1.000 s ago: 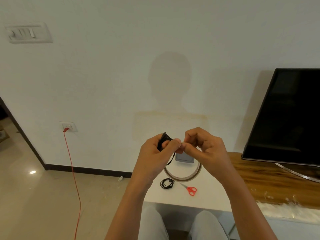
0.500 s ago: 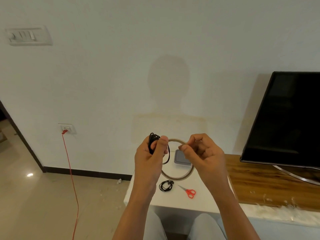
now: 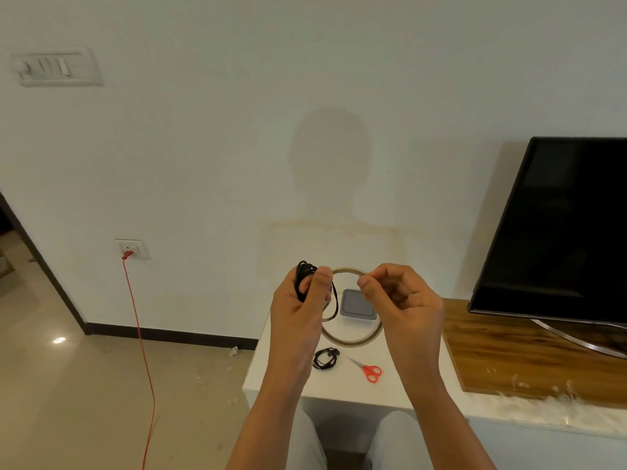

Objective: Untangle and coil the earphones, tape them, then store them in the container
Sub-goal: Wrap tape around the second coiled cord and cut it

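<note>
My left hand is raised over the white table, gripping a coiled bundle of black earphones with the thumb pressed on it; one loop hangs down beside the palm. My right hand has its fingertips pinched at the top rim of a large thin tape ring, which stands tilted with its lower edge near the table. A grey lidded container shows through the ring. A second black earphone coil lies on the table in front.
Red-handled scissors lie right of the loose coil. A wooden top carries a dark TV at the right. A red cable runs from a wall socket down across the floor at the left.
My hands, touching a second ago, have drawn apart. The left hand moved left with the coil. The tape ring's top rim now shows between them.
</note>
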`<control>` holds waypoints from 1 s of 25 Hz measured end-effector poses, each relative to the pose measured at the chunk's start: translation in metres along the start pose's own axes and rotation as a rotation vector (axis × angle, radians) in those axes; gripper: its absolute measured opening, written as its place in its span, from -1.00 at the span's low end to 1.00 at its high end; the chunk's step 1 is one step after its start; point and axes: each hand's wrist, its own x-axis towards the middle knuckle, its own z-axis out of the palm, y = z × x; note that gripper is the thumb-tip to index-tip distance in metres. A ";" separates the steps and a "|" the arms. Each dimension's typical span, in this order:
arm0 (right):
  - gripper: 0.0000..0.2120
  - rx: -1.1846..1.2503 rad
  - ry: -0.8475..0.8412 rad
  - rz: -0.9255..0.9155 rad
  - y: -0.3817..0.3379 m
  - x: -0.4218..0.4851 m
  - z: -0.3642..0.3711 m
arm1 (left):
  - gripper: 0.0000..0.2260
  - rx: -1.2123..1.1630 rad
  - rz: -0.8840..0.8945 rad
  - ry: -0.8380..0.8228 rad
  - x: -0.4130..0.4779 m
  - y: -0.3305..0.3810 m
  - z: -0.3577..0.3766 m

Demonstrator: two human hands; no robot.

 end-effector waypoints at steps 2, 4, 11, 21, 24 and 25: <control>-0.95 0.007 -0.056 -0.003 -0.001 0.000 -0.002 | -0.70 -0.012 -0.001 -0.003 -0.003 0.000 0.000; -0.96 0.009 -0.110 -0.003 -0.002 0.002 -0.004 | -0.66 -0.020 0.008 -0.003 -0.004 0.002 0.001; -0.85 0.085 -0.108 -0.005 -0.006 0.006 -0.004 | -0.63 -0.047 0.051 0.022 -0.003 0.005 0.006; -0.84 0.097 -0.093 -0.052 -0.006 0.012 -0.005 | -0.77 -0.097 0.071 0.020 -0.003 0.002 0.007; -0.87 0.084 -0.085 -0.082 -0.004 0.014 -0.007 | -0.79 -0.089 0.076 -0.009 -0.002 0.001 0.006; -0.88 0.082 -0.090 -0.099 -0.003 0.014 -0.008 | -0.79 -0.086 0.073 -0.011 -0.002 0.001 0.006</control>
